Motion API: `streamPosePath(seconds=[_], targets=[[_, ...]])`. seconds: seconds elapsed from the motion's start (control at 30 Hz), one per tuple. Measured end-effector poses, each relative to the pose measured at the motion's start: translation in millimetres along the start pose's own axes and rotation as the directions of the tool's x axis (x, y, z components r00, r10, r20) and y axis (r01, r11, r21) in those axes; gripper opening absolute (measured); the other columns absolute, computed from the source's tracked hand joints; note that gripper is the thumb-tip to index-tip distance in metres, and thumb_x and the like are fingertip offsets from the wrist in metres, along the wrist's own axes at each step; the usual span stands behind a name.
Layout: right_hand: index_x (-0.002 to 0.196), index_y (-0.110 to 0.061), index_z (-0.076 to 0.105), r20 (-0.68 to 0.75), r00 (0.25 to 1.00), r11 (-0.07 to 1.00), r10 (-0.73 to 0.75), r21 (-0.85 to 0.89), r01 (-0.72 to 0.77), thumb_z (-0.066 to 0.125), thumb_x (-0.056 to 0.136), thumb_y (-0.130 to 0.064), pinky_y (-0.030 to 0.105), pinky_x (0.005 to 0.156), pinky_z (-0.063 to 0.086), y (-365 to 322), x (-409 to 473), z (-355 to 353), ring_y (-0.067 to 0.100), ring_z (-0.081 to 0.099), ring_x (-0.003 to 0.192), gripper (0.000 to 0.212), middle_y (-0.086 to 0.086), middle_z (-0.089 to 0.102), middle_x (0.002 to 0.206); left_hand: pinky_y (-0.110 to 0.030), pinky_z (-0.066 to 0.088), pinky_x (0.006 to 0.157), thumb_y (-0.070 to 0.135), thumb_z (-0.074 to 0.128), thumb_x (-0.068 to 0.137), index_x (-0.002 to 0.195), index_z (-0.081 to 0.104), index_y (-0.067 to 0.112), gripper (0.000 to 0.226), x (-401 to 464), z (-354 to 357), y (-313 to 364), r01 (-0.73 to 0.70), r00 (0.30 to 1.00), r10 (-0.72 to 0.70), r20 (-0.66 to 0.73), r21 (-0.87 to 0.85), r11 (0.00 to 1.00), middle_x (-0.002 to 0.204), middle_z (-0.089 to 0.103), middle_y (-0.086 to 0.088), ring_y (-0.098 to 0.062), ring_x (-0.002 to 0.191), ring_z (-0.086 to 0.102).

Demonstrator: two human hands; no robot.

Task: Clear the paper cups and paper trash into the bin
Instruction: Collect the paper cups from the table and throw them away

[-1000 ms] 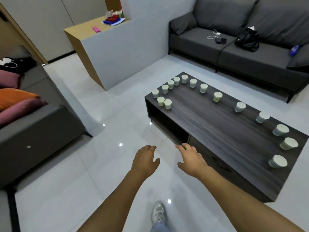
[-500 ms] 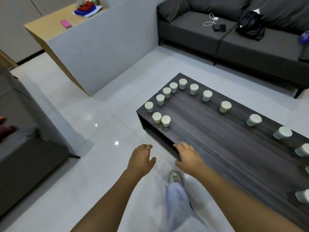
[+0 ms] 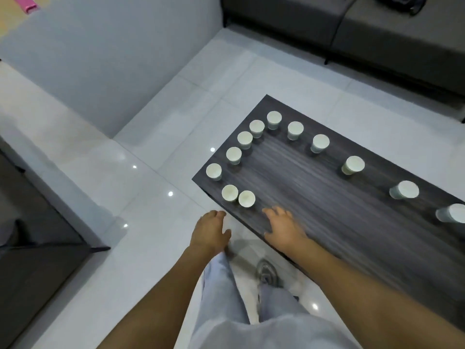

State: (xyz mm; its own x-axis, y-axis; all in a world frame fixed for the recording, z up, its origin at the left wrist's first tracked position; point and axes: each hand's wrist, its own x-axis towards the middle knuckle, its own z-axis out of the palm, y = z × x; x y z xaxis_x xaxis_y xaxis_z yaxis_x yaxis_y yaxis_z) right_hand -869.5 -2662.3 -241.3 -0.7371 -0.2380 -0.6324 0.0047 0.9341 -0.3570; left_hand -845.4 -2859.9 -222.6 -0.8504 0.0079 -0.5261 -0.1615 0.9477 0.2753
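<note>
12 paper cups upside-down on table.

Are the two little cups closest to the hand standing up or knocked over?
Standing up. The two small pale paper cups show round tops facing upward on the dark wooden table. Which end is up, I cannot tell.

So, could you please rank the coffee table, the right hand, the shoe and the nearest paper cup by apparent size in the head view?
1. coffee table, by far the largest.
2. right hand.
3. shoe, partly hidden by the trouser leg, so its rank against the cup is unsure.
4. nearest paper cup.
</note>
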Motion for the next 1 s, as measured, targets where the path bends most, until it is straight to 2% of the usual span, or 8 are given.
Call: streamPosePath(seconds=[0.17, 0.4, 0.5, 0.6, 0.7, 0.83, 0.9, 1.0], targets=[[0.144, -0.021, 0.031, -0.011, 0.994, 0.991, 0.113, 0.077, -0.112, 0.058, 0.089, -0.029, 0.044, 0.103, 0.040, -7, 53, 1, 0.029, 0.035, 0.130, 0.063, 0.006, 0.033, 0.145, -0.031, 0.039, 0.101, 0.029, 0.054, 0.092, 0.130, 0.049, 0.013, 0.042, 68, -6, -15, -0.054, 0.996, 0.053, 0.065, 0.008, 0.999, 0.131, 0.054, -0.007, -0.025, 0.119, 0.050], [0.145, -0.020, 0.030, 0.007, 0.955, 0.931, 0.295, 0.225, -0.289, 0.058, 0.088, -0.024, 0.040, 0.106, 0.037, -23, 127, 25, 0.030, 0.033, 0.130, 0.063, 0.007, 0.034, 0.143, -0.034, 0.037, 0.106, 0.029, 0.059, 0.089, 0.135, 0.045, 0.013, 0.050, 167, 2, -48, -0.212, 0.958, 0.192, 0.213, 0.075, 0.974, 0.136, 0.050, -0.008, -0.027, 0.124, 0.046], [0.147, -0.022, 0.026, 0.017, 0.942, 0.909, 0.335, 0.256, -0.328, 0.059, 0.088, -0.025, 0.042, 0.104, 0.039, -25, 159, 41, 0.031, 0.032, 0.130, 0.068, 0.007, 0.030, 0.146, -0.036, 0.036, 0.106, 0.025, 0.062, 0.086, 0.136, 0.042, 0.013, 0.055, 205, 17, -57, -0.276, 0.947, 0.251, 0.199, 0.110, 0.955, 0.137, 0.046, -0.009, -0.030, 0.123, 0.045], [0.149, -0.024, 0.022, 0.025, 0.934, 0.896, 0.356, 0.275, -0.348, 0.060, 0.086, -0.024, 0.043, 0.106, 0.037, -24, 190, 57, 0.033, 0.027, 0.133, 0.073, 0.006, 0.021, 0.153, -0.039, 0.033, 0.107, 0.021, 0.067, 0.081, 0.135, 0.041, 0.012, 0.061, 237, 39, -62, -0.304, 0.937, 0.277, 0.211, 0.106, 0.947, 0.136, 0.044, -0.011, -0.032, 0.124, 0.042], [0.151, -0.026, 0.019, 0.033, 0.933, 0.891, 0.360, 0.286, -0.353, 0.064, 0.084, -0.024, 0.046, 0.108, 0.034, -22, 214, 71, 0.033, 0.020, 0.139, 0.080, 0.005, 0.014, 0.157, -0.042, 0.025, 0.112, 0.030, 0.068, 0.081, 0.141, 0.033, 0.014, 0.072, 258, 61, -62, -0.333, 0.925, 0.285, 0.251, 0.176, 0.926, 0.146, 0.031, -0.013, -0.031, 0.135, 0.030], [0.152, -0.026, 0.016, 0.048, 0.947, 0.913, 0.318, 0.254, -0.319, 0.067, 0.083, -0.039, 0.048, 0.109, 0.031, -11, 245, 94, 0.032, 0.014, 0.142, 0.087, 0.005, 0.008, 0.158, -0.047, 0.017, 0.117, 0.037, 0.066, 0.084, 0.147, 0.021, 0.021, 0.079, 278, 98, -61, -0.367, 0.906, 0.286, 0.312, 0.245, 0.897, 0.155, 0.015, -0.011, -0.029, 0.143, 0.013], [0.151, -0.027, 0.016, 0.052, 0.951, 0.918, 0.305, 0.249, -0.308, 0.070, 0.081, -0.037, 0.047, 0.111, 0.030, -7, 256, 108, 0.031, 0.013, 0.143, 0.089, 0.005, 0.007, 0.159, -0.047, 0.019, 0.116, 0.034, 0.064, 0.085, 0.146, 0.022, 0.022, 0.076, 282, 108, -61, -0.372, 0.902, 0.278, 0.330, 0.268, 0.889, 0.155, 0.014, -0.009, -0.029, 0.143, 0.013], [0.146, -0.027, 0.025, 0.008, 0.957, 0.932, 0.291, 0.223, -0.285, 0.074, 0.079, -0.032, 0.044, 0.109, 0.033, -7, 264, 127, 0.027, 0.016, 0.141, 0.083, 0.001, 0.014, 0.157, -0.043, 0.029, 0.112, 0.025, 0.062, 0.085, 0.140, 0.029, 0.020, 0.064, 284, 115, -66, -0.383, 0.900, 0.284, 0.331, 0.286, 0.879, 0.150, 0.023, -0.008, -0.028, 0.138, 0.023]])
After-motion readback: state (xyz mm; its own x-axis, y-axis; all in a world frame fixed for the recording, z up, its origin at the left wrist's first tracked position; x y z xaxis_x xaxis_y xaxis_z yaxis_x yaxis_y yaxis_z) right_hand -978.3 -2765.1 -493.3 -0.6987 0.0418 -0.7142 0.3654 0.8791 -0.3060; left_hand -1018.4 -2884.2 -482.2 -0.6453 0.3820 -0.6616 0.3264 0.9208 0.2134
